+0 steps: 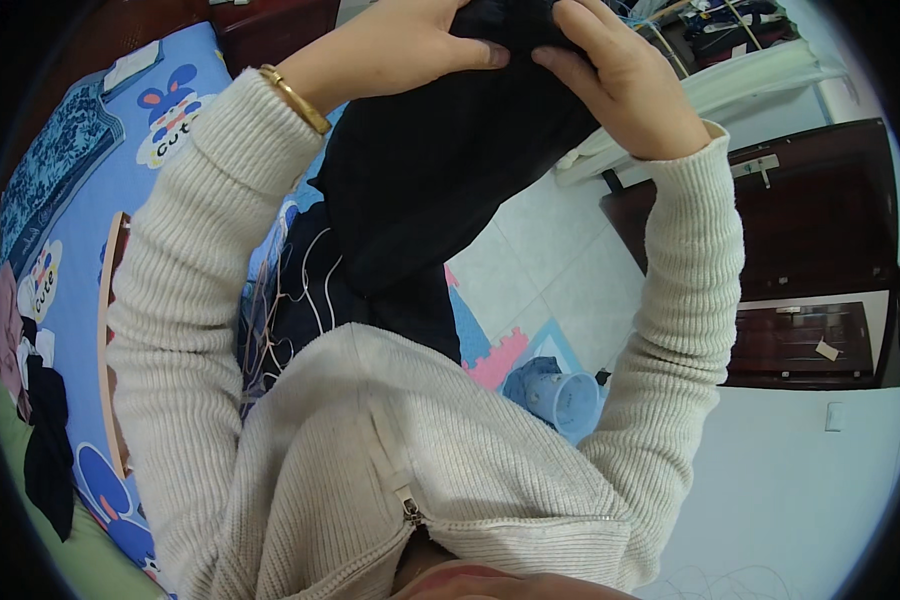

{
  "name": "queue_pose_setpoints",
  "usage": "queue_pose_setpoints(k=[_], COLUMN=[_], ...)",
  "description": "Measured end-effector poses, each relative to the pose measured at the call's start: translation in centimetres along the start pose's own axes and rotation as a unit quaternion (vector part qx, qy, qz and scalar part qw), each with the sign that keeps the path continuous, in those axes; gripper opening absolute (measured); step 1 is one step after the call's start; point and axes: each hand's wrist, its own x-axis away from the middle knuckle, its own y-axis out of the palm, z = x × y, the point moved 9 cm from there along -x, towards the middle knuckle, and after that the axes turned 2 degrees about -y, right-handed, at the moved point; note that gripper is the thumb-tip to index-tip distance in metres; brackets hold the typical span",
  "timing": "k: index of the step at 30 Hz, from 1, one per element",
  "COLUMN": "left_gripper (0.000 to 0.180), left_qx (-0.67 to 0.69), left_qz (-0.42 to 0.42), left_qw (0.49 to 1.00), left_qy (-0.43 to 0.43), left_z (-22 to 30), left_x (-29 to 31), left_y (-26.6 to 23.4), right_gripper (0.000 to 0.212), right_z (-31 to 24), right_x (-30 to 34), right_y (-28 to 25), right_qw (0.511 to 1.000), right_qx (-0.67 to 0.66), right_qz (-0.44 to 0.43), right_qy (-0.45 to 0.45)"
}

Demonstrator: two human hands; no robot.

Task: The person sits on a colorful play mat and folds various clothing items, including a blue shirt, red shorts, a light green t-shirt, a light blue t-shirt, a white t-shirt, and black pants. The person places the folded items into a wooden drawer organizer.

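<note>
A black garment (pixel 440 170) hangs from both my hands, held up at the top of the view; its exact kind cannot be made out. My left hand (pixel 395 50) grips its upper edge, with the thumb pressed on the cloth and the other fingers hidden behind it. Opposite, my right hand (pixel 625 85) pinches the same edge between thumb and fingers. The cloth falls in a loose fold toward my lap, over dark fabric (pixel 410 310). Thin pale cords (pixel 315 275) lie beside it.
To the left is a bed with a blue cartoon-print sheet (pixel 185 65), a folded dark blue patterned cloth (pixel 65 165) and a black cloth (pixel 45 440). A blue basket (pixel 565 400) stands on the floor at right, near pink and blue mats (pixel 500 360). Dark wooden doors (pixel 820 210) are beyond.
</note>
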Motion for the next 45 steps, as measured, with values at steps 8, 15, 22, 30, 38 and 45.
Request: queue_pose_setpoints(k=[8, 15, 22, 30, 38, 45], left_gripper=[0.052, 0.043, 0.047, 0.035, 0.031, 0.062], left_qx=[0.267, 0.234, 0.156, -0.149, -0.104, 0.024], left_qz=[-0.132, -0.063, 0.008, 0.025, -0.109, -0.345], left_qw=[0.952, 0.970, 0.987, 0.987, 0.986, 0.934], left_qy=[-0.074, -0.020, 0.030, -0.052, 0.075, -0.086], left_z=[-0.7, -1.9, -3.1, -8.1, -5.4, -8.6], left_x=[1.2, 0.9, 0.8, 2.7, 13.0, 27.1], left_y=[2.8, 2.0, -0.2, -3.1, 9.2, 19.6], right_gripper=[0.020, 0.024, 0.018, 0.032, 0.036, 0.061], right_z=[2.3, 3.8, 6.2, 0.9, -5.4, -9.6], right_x=[1.3, 1.1, 1.4, 4.1, 13.0, 21.3], right_y=[1.5, 1.4, 4.6, -0.9, 3.5, 19.0], right_qw=[0.994, 0.975, 0.938, 0.899, 0.984, 0.705], right_qx=[-0.033, -0.186, -0.188, 0.239, -0.058, -0.662], right_qz=[-0.085, 0.115, 0.228, 0.300, 0.013, -0.250], right_qy=[-0.059, -0.038, 0.182, -0.212, -0.170, -0.037])
